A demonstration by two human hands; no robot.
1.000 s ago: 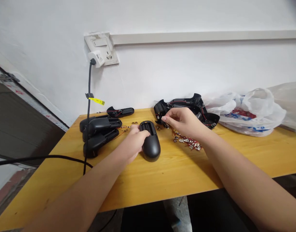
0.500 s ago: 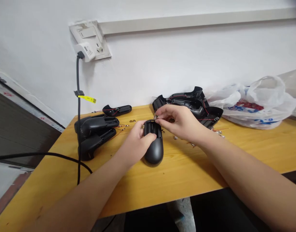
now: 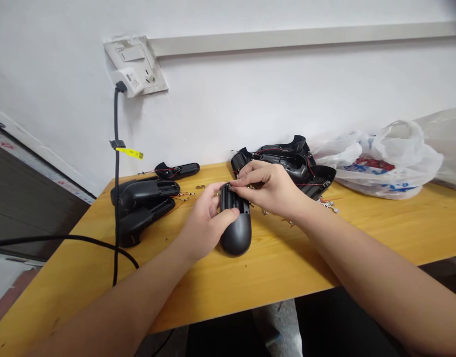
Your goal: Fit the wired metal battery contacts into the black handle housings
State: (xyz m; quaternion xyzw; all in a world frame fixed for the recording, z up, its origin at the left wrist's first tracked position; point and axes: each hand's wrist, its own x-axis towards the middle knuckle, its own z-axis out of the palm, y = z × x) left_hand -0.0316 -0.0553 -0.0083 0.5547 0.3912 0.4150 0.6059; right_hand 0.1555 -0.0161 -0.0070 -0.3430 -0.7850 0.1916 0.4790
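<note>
Head view: your left hand (image 3: pixel 205 223) curls around a black plastic remote shell (image 3: pixel 236 237), which rests on the wooden bench (image 3: pixel 272 258) with its open battery compartment (image 3: pixel 231 198) facing up. Your right hand (image 3: pixel 267 187) pinches what looks like a tiny metal contact (image 3: pixel 230 187) at the compartment's far end.

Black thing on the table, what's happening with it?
A person's left hand holds a black plastic casing with an open slot, on the wooden table. The right hand pinches something tiny at the casing's top end. More black casings lie to the left, and opened ones with red wires lie behind.
</note>
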